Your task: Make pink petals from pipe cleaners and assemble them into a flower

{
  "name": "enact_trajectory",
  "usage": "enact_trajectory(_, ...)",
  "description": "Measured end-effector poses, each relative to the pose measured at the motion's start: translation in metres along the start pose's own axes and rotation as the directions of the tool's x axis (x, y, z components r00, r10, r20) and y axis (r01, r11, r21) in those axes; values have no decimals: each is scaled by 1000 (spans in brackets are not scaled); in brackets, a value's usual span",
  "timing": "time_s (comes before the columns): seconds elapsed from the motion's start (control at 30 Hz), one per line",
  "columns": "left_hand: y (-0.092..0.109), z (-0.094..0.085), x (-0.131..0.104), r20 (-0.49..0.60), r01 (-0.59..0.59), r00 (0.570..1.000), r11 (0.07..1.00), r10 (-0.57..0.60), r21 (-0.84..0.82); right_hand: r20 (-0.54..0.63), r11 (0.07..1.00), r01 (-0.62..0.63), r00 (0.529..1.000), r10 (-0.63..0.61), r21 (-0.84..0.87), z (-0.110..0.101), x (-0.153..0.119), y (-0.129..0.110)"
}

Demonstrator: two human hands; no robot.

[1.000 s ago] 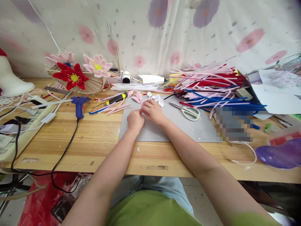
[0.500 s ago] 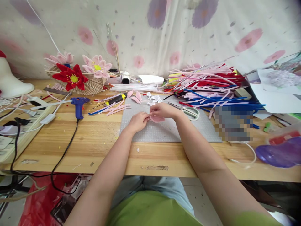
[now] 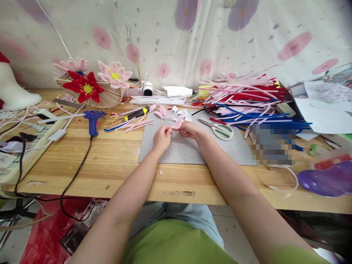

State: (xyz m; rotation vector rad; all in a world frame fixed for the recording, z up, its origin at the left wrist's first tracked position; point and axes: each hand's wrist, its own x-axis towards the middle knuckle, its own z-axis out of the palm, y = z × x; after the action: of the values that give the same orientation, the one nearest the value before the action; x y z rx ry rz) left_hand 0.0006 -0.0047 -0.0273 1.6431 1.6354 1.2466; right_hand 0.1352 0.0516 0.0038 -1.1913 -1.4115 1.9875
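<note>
Between my two hands is a pink fuzzy petal (image 3: 177, 124), held above the grey cutting mat (image 3: 189, 154). My left hand (image 3: 162, 138) is closed, pinching the petal's left end between thumb and finger. From the right, my right hand (image 3: 190, 130) grips the petal with its fingers curled beneath it. Just behind lie more pink petals (image 3: 162, 110) and several white petals (image 3: 184, 115), partly hidden by the held one. Scissors (image 3: 222, 131) with pale handles rest on the mat, to the right of my right hand.
A blue glue gun (image 3: 93, 121) with a black cord stands at left, near a power strip (image 3: 16, 161). A yellow-black cutter (image 3: 136, 114) lies behind the mat. Pipe cleaners (image 3: 242, 95) are heaped at back right. Finished flowers (image 3: 87, 88) sit at back left.
The petal has been lifted and turned: it hung below my fingers and now points up between them. My right hand has rolled over and moved slightly down, its fingers now under the petal.
</note>
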Motion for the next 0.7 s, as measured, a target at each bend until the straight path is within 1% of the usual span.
enact_trajectory(0.1,-1,-1,2,-142,54,989,998,-48,40,-99,996,92,991,-92,2,23,2,2)
enact_trajectory(0.13,-1,-2,2,-182,68,982,997,-59,43,-147,989,150,978,-147,7,31,4,4)
enact_trajectory(0.2,-1,-3,3,-242,91,967,995,-81,31,-253,958,287,926,-279,-6,45,7,8)
enact_trajectory(0.27,-1,-4,3,-270,108,957,994,-102,6,-329,939,343,886,-327,-10,54,10,12)
enact_trajectory(0.33,0,-4,3,-276,124,953,992,-122,-11,-373,934,357,866,-332,-3,59,12,15)
enact_trajectory(0.43,-1,-4,4,-285,123,951,992,-121,-10,-401,921,390,841,-363,-15,60,15,19)
enact_trajectory(0.47,-2,-4,5,-291,115,950,993,-113,-10,-406,915,401,830,-383,-44,60,15,21)
enact_trajectory(0.53,-5,-3,6,-291,92,952,995,-95,-24,-416,901,405,800,-432,-157,57,16,24)
enact_trajectory(0.6,-8,-3,8,-279,77,956,996,-88,-49,-438,866,379,751,-494,-325,54,16,25)
enact_trajectory(0.7,-11,-3,10,-262,68,961,995,-85,-71,-432,765,350,665,-610,-541,50,11,25)
